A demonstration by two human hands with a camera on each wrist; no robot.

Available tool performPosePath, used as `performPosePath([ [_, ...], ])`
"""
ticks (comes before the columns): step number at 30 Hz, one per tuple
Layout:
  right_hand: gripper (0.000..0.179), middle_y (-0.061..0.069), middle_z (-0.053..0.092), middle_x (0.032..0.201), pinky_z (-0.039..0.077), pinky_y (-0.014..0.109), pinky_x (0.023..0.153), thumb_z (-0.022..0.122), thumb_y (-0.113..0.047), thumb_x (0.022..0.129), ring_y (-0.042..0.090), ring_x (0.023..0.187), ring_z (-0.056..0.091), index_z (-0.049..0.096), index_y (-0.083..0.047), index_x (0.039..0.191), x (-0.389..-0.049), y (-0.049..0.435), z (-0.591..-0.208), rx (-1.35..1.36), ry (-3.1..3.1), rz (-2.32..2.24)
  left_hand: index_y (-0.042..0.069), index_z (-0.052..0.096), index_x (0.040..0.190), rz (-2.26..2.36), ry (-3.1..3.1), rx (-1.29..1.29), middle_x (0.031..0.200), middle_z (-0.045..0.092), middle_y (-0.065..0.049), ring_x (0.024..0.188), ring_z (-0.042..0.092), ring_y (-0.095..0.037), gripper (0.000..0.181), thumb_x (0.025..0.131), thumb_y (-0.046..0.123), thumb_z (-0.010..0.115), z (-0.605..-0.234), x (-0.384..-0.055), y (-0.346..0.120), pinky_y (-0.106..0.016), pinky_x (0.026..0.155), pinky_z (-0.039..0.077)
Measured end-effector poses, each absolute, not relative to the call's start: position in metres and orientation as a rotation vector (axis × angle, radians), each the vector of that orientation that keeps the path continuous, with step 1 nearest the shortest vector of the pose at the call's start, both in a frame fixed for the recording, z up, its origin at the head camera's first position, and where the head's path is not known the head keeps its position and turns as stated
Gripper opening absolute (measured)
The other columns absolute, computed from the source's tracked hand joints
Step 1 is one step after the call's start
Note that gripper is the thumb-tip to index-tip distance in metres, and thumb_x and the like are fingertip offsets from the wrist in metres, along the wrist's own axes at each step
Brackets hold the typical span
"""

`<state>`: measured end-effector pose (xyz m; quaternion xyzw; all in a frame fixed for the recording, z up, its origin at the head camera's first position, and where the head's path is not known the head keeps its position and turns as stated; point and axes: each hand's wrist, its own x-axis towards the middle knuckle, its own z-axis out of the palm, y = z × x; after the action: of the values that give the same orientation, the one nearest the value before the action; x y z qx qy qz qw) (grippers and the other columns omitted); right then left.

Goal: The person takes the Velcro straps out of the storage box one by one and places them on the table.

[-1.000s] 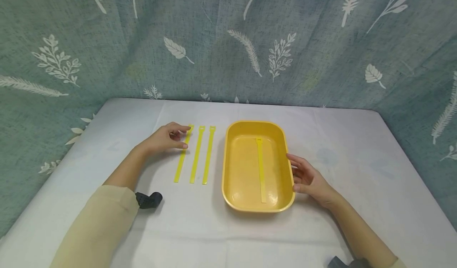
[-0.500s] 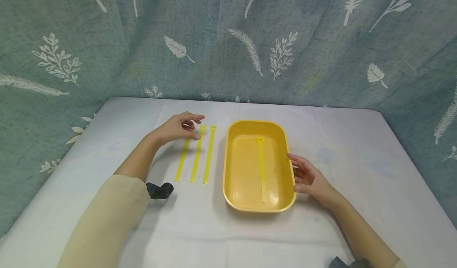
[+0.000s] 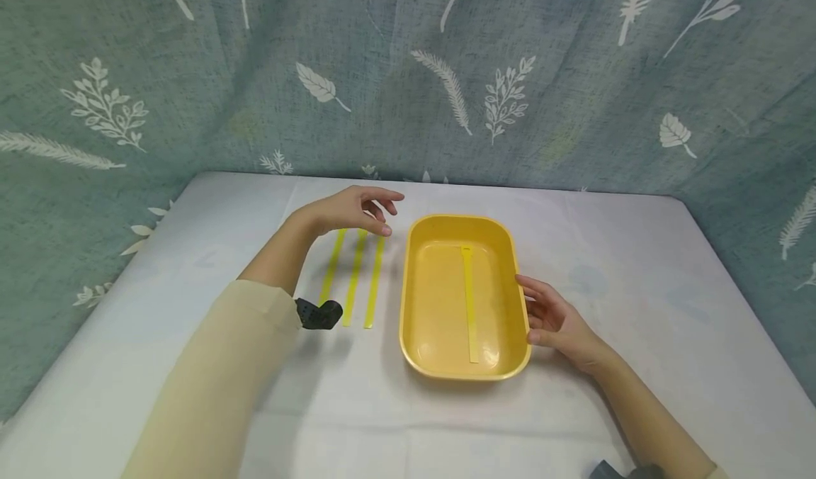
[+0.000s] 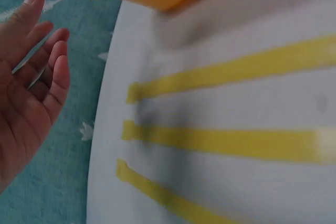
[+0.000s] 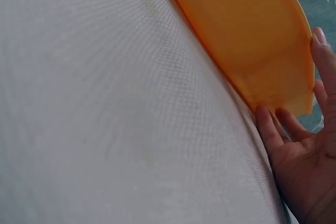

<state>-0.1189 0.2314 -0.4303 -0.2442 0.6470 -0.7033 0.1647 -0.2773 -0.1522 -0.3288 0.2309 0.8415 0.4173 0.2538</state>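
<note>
Three flat yellow strips, each with a wider end, lie side by side on the white table: a left strip (image 3: 331, 266), a middle strip (image 3: 353, 280) and a right strip (image 3: 375, 280). Over their far ends hovers my left hand (image 3: 353, 210), fingers loosely bent and apart from the thumb; the left wrist view shows nothing in this hand (image 4: 26, 77). A yellow tray (image 3: 408, 309) stands to the right, and a fourth-like strip (image 3: 470, 302) with a slotted end lies inside it. My right hand (image 3: 561, 327) touches the tray's right side with fingertips and thumb.
The white-covered table (image 3: 637, 288) reaches back to a green-blue curtain (image 3: 382, 75) with white leaf prints. A dark wrist device (image 3: 319, 314) sits at my left wrist, above the strips' near ends in the head view.
My left hand has moved right and away from me, from the leftmost strip to over the strips' far ends. The strips, the tray and my right hand stay in place.
</note>
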Motion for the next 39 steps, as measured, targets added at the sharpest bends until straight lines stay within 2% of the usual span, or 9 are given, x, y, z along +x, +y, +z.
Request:
performPosePath([
  [12, 0.071, 0.006, 0.036, 0.146, 0.047, 0.027, 0.095, 0.064, -0.007, 0.090, 0.016, 0.122, 0.051, 0.024, -0.003, 0.148, -0.118, 0.229, -0.428, -0.742, 1.813, -2.031, 0.013, 0.045, 0.141, 1.060, 2.078, 0.719, 0.126, 0.053, -0.009, 0.114, 0.051, -0.020, 0.062, 0.084, 0.017, 0.070, -0.307, -0.280, -0.105, -0.035, 0.098, 0.042],
  [18, 0.071, 0.007, 0.036, 0.146, 0.047, 0.027, 0.095, 0.064, -0.006, 0.090, 0.017, 0.123, 0.050, 0.023, -0.003, 0.148, -0.119, 0.230, -0.429, -0.762, 1.801, -2.032, 0.012, 0.048, 0.139, 1.091, 2.001, 0.633, 0.128, 0.052, -0.011, 0.111, 0.056, -0.020, 0.059, 0.084, 0.016, 0.071, -0.308, -0.277, -0.079, -0.034, 0.095, 0.047],
  [22, 0.072, 0.006, 0.036, 0.146, 0.048, 0.028, 0.094, 0.064, -0.005, 0.089, 0.016, 0.123, 0.050, 0.023, -0.004, 0.148, -0.119, 0.231, -0.430, -0.743, 1.789, -2.037, 0.007, 0.047, 0.139, 1.082, 1.925, 0.553, 0.122, 0.055, -0.013, 0.110, 0.058, -0.021, 0.059, 0.085, 0.012, 0.071, -0.313, -0.273, -0.062, -0.035, 0.095, 0.048],
  [25, 0.072, 0.006, 0.036, 0.146, 0.047, 0.028, 0.095, 0.064, -0.004, 0.089, 0.016, 0.123, 0.050, 0.023, -0.004, 0.148, -0.120, 0.232, -0.431, -0.742, 1.785, -2.036, 0.006, 0.045, 0.140, 1.024, 1.898, 0.513, 0.115, 0.057, -0.009, 0.109, 0.058, -0.021, 0.061, 0.085, 0.013, 0.071, -0.318, -0.269, -0.052, -0.033, 0.096, 0.048],
  [27, 0.072, 0.007, 0.037, 0.146, 0.047, 0.027, 0.095, 0.064, -0.004, 0.089, 0.016, 0.123, 0.050, 0.022, -0.003, 0.148, -0.120, 0.232, -0.431, -0.756, 1.782, -2.037, 0.006, 0.044, 0.141, 0.993, 1.891, 0.501, 0.112, 0.058, -0.008, 0.106, 0.059, -0.020, 0.063, 0.084, 0.013, 0.071, -0.322, -0.268, -0.046, -0.032, 0.095, 0.048],
  [30, 0.072, 0.007, 0.037, 0.146, 0.047, 0.027, 0.095, 0.063, -0.004, 0.089, 0.016, 0.123, 0.050, 0.023, -0.003, 0.148, -0.120, 0.232, -0.432, -0.774, 1.774, -2.044, 0.006, 0.041, 0.142, 0.932, 1.920, 0.490, 0.108, 0.060, -0.009, 0.091, 0.059, -0.018, 0.065, 0.084, 0.015, 0.071, -0.327, -0.266, -0.038, -0.030, 0.091, 0.050],
  [35, 0.071, 0.006, 0.037, 0.146, 0.047, 0.027, 0.095, 0.063, -0.003, 0.089, 0.016, 0.124, 0.050, 0.023, -0.003, 0.148, -0.120, 0.233, -0.432, -0.783, 1.783, -2.042, 0.006, 0.038, 0.143, 0.902, 1.950, 0.389, 0.122, 0.053, -0.009, 0.083, 0.059, -0.016, 0.069, 0.084, 0.014, 0.072, -0.336, -0.264, -0.026, -0.028, 0.085, 0.053],
  [39, 0.072, 0.008, 0.036, 0.146, 0.048, 0.027, 0.095, 0.064, -0.002, 0.089, 0.016, 0.123, 0.050, 0.023, -0.003, 0.148, -0.121, 0.233, -0.431, -0.770, 1.804, -2.026, 0.005, 0.035, 0.144, 0.870, 2.000, 0.349, 0.110, 0.052, -0.008, 0.076, 0.057, -0.015, 0.073, 0.082, 0.014, 0.074, -0.343, -0.263, -0.021, -0.024, 0.076, 0.053],
])
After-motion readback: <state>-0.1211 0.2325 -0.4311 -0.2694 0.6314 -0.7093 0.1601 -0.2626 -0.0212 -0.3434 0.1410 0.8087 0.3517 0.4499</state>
